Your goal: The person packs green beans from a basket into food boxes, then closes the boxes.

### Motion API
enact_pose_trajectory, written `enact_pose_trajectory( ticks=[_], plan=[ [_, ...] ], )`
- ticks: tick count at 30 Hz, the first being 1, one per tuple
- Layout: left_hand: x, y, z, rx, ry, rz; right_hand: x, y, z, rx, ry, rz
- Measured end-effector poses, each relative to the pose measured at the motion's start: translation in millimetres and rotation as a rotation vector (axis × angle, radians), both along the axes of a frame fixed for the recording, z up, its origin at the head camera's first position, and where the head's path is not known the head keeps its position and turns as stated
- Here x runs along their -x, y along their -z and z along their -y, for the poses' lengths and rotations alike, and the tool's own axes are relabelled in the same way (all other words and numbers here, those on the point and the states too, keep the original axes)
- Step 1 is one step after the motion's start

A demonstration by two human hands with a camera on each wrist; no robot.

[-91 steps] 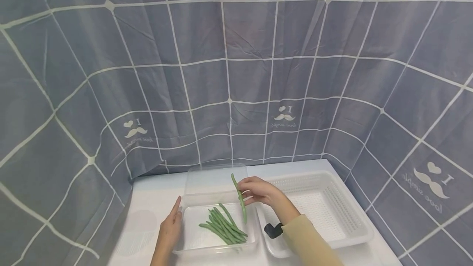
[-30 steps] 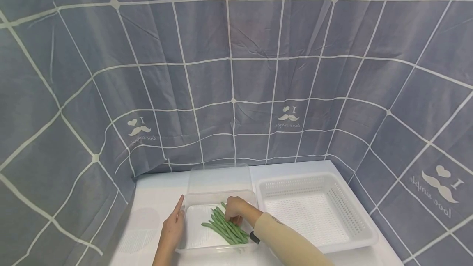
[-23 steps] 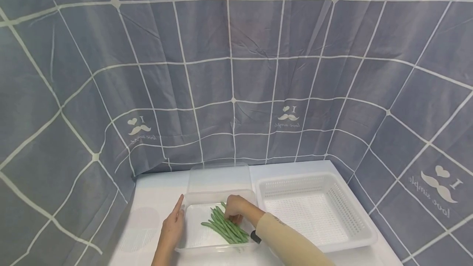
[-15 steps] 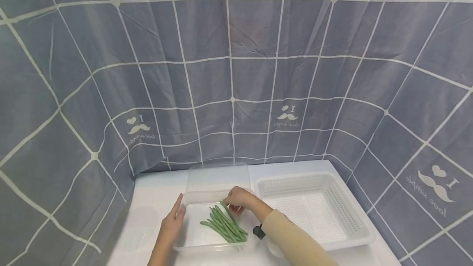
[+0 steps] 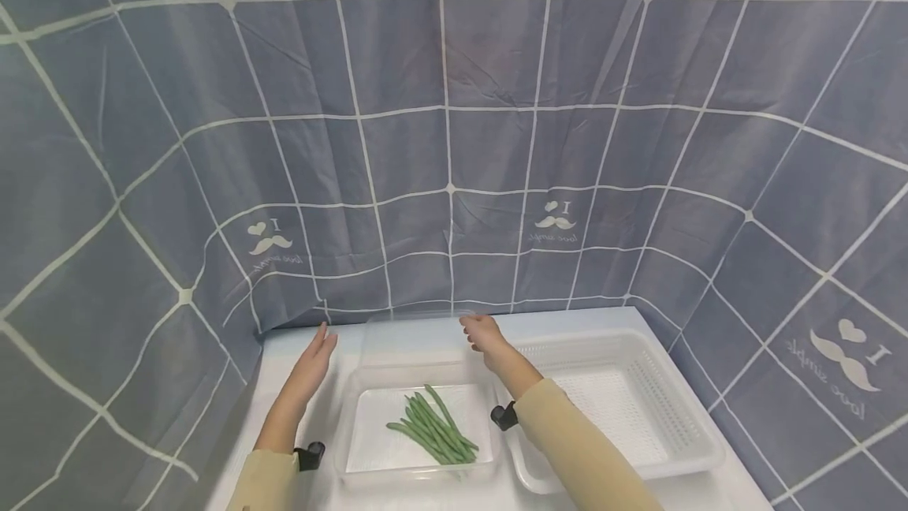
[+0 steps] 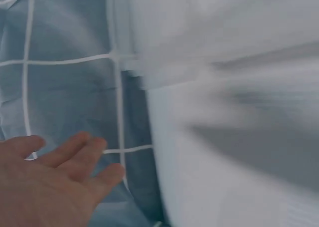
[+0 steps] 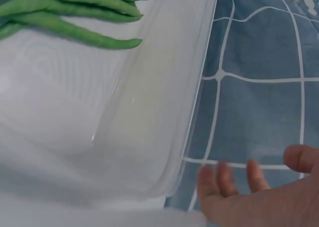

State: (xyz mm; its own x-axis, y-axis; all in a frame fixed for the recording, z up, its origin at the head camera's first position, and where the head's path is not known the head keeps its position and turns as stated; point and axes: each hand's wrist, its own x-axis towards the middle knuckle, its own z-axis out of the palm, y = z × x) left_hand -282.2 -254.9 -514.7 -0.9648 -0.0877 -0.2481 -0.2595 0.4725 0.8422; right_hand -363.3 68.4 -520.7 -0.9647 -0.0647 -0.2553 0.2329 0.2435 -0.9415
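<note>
Several green beans [image 5: 434, 430] lie in a loose bunch inside a clear plastic container [image 5: 346, 432]. Behind it a flat transparent lid [image 5: 414, 339] lies on the table. My left hand [image 5: 309, 365] is raised left of the lid, fingers extended and holding nothing; in the left wrist view the hand [image 6: 55, 182] is apart from everything. Over the lid's right edge hovers my right hand [image 5: 488, 337]. The right wrist view shows its fingers slightly bent with nothing in them; whether it touches the lid cannot be told.
A white perforated basket [image 5: 698, 436] stands right of the container, under my right forearm. The white table [image 5: 560, 320] ends at a grey checked curtain [image 5: 489, 156] at the back and sides. Black wrist cameras [image 5: 310, 456] sit on both arms.
My right hand has let go of a green bean, leaving it with the bunch, and moved up and back to the lid. My left hand has left the container's side and moved forward.
</note>
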Motion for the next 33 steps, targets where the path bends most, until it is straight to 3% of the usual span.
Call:
enact_pose_trajectory(
  ticks=[5,13,24,28,30,33],
  plan=[
    [27.5,-14.6,3.4,-0.082,0.041,0.048,6.4,2.4,5,0.001,-0.005,0.047],
    [58.4,-4.0,-6.5,-0.204,0.015,0.112,16.8,8.2,7,0.041,-0.034,0.115],
    [74.1,14.9,-15.0,-0.2,0.015,0.182,23.7,16.1,4,-0.013,-0.098,0.175],
    [78.5,23.9,-20.1,-0.195,0.011,0.194,31.5,32.0,2,-0.013,-0.094,0.181],
    [79.4,26.3,-22.6,-0.199,0.021,0.194,43.9,50.3,-3,-0.021,-0.118,0.175],
    [80.4,29.9,-25.6,-0.197,0.028,0.195,50.8,56.4,-5,-0.026,-0.132,0.18]
  ],
)
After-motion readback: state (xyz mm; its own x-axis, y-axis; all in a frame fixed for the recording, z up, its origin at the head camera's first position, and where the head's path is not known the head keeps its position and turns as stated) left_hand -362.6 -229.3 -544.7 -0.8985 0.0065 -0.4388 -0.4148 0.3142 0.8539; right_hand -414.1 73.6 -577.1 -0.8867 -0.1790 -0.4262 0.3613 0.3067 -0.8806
